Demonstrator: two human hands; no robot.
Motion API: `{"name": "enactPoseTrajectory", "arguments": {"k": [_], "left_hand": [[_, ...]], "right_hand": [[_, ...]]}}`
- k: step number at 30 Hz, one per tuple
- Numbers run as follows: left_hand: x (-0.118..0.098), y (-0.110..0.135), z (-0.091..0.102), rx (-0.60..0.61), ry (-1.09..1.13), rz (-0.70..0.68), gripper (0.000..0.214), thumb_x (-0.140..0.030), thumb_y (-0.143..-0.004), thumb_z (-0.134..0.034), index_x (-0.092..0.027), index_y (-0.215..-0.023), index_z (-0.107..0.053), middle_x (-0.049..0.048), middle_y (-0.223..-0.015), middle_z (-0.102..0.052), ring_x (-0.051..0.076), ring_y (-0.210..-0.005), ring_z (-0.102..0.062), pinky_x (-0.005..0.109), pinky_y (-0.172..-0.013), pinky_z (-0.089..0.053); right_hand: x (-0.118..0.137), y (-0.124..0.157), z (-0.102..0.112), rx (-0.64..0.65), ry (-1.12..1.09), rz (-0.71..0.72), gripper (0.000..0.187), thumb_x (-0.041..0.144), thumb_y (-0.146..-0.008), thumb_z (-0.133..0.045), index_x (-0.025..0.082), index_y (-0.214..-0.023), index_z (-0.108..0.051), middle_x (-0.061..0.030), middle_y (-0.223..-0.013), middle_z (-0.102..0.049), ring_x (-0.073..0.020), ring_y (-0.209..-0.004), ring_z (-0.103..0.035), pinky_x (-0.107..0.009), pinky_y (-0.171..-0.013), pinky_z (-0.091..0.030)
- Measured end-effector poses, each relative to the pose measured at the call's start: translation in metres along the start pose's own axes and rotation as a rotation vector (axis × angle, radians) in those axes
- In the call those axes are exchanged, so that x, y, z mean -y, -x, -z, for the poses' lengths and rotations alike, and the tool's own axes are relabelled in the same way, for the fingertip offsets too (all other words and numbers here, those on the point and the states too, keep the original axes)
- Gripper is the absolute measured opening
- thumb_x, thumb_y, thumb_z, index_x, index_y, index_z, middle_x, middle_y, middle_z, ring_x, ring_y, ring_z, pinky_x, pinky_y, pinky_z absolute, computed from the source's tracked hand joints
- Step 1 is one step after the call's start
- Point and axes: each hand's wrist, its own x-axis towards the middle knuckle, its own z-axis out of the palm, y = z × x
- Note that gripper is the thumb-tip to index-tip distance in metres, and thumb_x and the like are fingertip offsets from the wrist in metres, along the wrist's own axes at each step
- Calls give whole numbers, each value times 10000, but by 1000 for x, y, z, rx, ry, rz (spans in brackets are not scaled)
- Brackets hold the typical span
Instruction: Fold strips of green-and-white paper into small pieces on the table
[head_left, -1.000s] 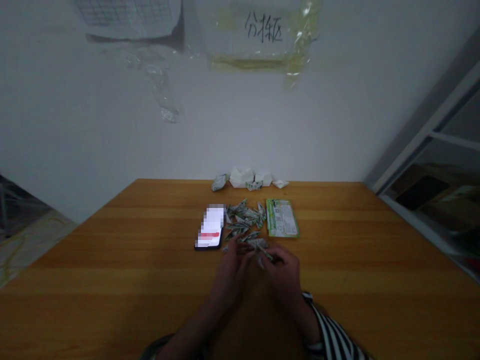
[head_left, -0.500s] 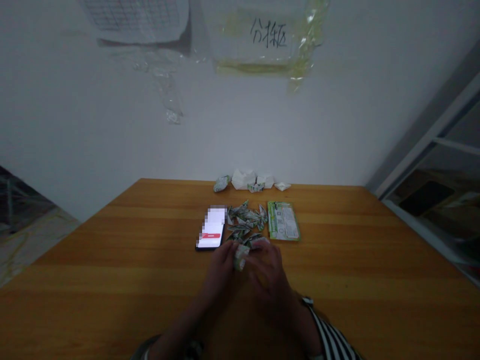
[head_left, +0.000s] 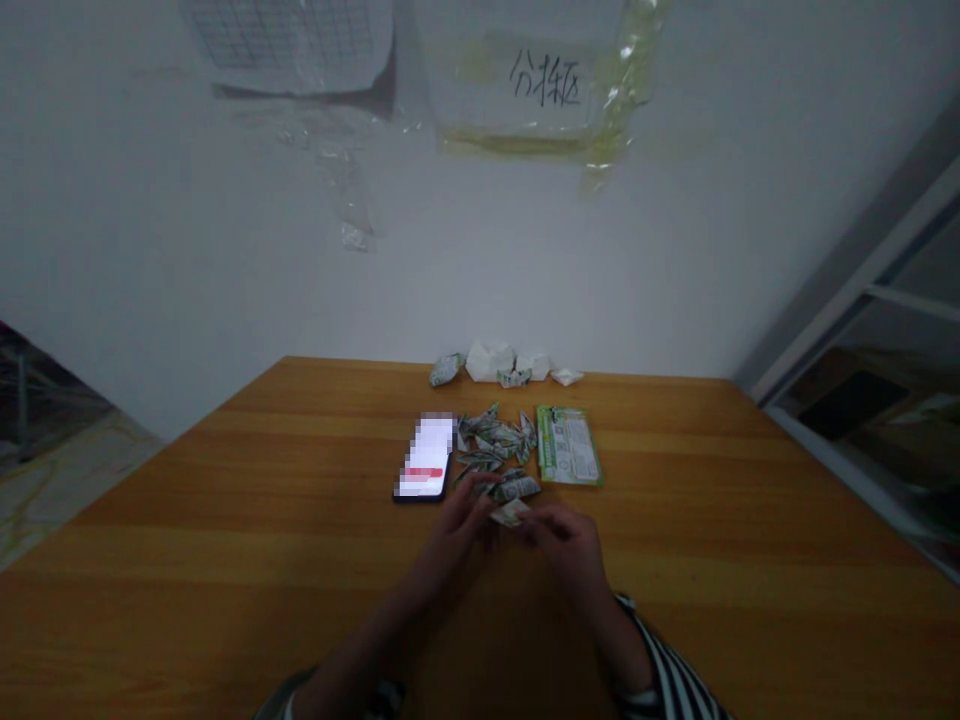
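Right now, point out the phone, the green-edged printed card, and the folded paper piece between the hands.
Phone (head_left: 425,457), head view, on its lit screen.
Green-edged printed card (head_left: 569,446), head view, on its middle.
Folded paper piece (head_left: 511,513), head view, on its pale face.
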Motion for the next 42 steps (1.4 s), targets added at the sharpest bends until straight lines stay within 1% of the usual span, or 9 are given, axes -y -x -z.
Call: {"name": "enactPoseTrajectory", "arguments": {"k": [3, 5, 10, 18, 25, 31, 36, 39, 42], "left_hand": [[-5, 3, -1, -34, -130, -134, 258, -336, -686, -753, -184, -885, -690, 17, -724, -670, 174, -659, -629, 257, -610, -502], [-6, 5, -1, -97, -236, -168, 115, -270, -710, -726, -173, -771, -725, 37, -717, -688, 182, -665, -641, 260, -611, -510], [-7, 9, -6, -194, -326, -226, 91, -250, -755, -684, -187, -770, -748, 48, -725, -713, 188, -668, -657, 270, -615, -527], [-8, 9, -6, -235, -278, -226, 70, -197, -661, -728, -221, -704, -778, 65, -831, -758, 228, -775, -693, 319, -714, -546], [-8, 11, -15, -321, -113, -71, 97, -266, -640, -762, -188, -593, -730, 31, -676, -736, 202, -674, -670, 290, -651, -527], [-7, 12, -25, -379, -58, 55, 235, -389, -634, -782, -161, -627, -726, 44, -651, -739, 209, -650, -676, 302, -643, -533], [-9, 12, -31, -395, 34, 80, 296, -386, -601, -810, -154, -591, -628, 8, -588, -691, 164, -583, -650, 263, -584, -534], [-7, 10, -32, -402, 88, 69, 325, -387, -599, -813, -166, -719, -606, -23, -601, -659, 153, -577, -639, 270, -585, -548], [-1, 8, -28, -303, 75, 66, 414, -396, -633, -791, -167, -934, -624, -56, -566, -601, 136, -528, -598, 265, -558, -532]], "right_hand": [[3, 0, 1, -40, -129, -25, 159, 283, -796, -660, 176, -679, -658, -12, -585, -707, -139, -505, -644, -217, -506, -508], [5, 1, 1, -35, -154, -22, 168, 283, -787, -674, 174, -661, -647, -9, -578, -703, -135, -503, -642, -215, -508, -511], [9, 3, -2, -94, -160, -30, 114, 250, -722, -729, 168, -653, -691, -13, -582, -703, -142, -528, -650, -220, -523, -516], [6, 3, 1, -175, -42, -2, 25, 167, -632, -750, 189, -641, -744, -30, -642, -745, -186, -590, -686, -268, -572, -550], [13, 6, 1, -141, 46, 75, 110, 209, -714, -707, 171, -611, -705, -28, -597, -713, -169, -555, -659, -244, -542, -517], [17, 7, -11, -203, -68, -15, 237, 350, -745, -714, 150, -630, -662, -40, -573, -694, -162, -531, -641, -245, -515, -510], [21, 7, -19, -270, -204, -50, 233, 364, -711, -743, 168, -703, -617, -19, -573, -686, -144, -486, -611, -244, -487, -505], [19, 7, -19, -248, -235, -58, 230, 338, -727, -728, 176, -823, -595, -14, -619, -693, -127, -462, -589, -224, -456, -479], [14, 7, -16, -199, -208, -58, 210, 322, -771, -677, 183, -891, -575, 6, -612, -665, -113, -453, -562, -210, -451, -461]]}}
